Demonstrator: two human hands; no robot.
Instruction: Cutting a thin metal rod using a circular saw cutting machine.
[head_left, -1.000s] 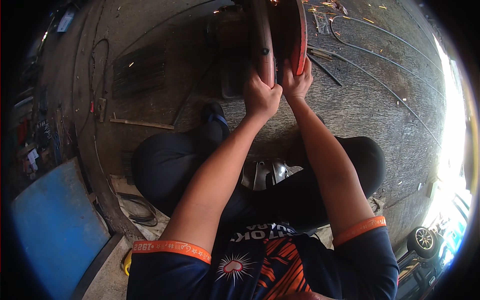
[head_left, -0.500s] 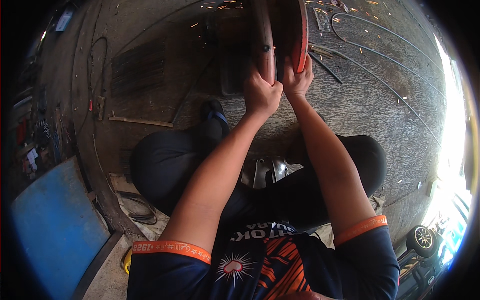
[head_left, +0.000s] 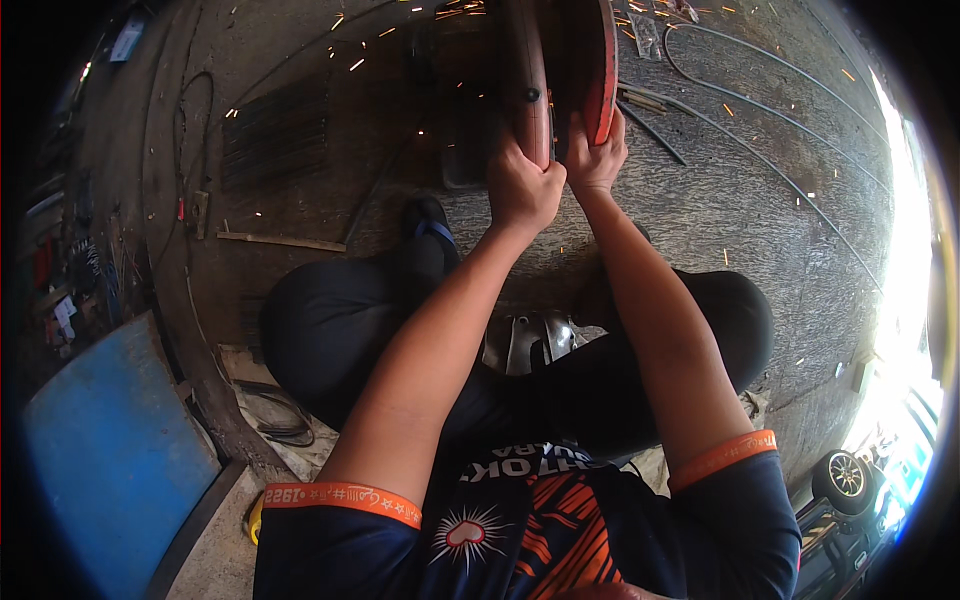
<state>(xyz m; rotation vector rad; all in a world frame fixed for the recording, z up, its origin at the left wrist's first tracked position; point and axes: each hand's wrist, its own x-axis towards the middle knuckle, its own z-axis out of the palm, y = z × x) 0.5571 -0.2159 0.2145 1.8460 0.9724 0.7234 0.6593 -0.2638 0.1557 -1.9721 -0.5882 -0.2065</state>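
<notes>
A brown-red curved strip (head_left: 531,70) and, just right of it, a red-edged curved plate (head_left: 606,80) are extending over the floor (head_left: 720,190), out ahead of the seated person. Left hand (head_left: 525,190) is wrapping snugly round the strip's near end; right hand (head_left: 597,168) is clasping the plate's lower end. Both forearms (head_left: 475,270) are reaching well forward, presumably holding the body off from the sparks (head_left: 460,10). Folded legs (head_left: 325,325) are probably steadying the seat. Unclear: far ends are running out of frame; fingertips are mostly hiding; a dark object (head_left: 470,150) behind is blurring into shadow. Cannot tell whether strip and plate are forming one piece.
</notes>
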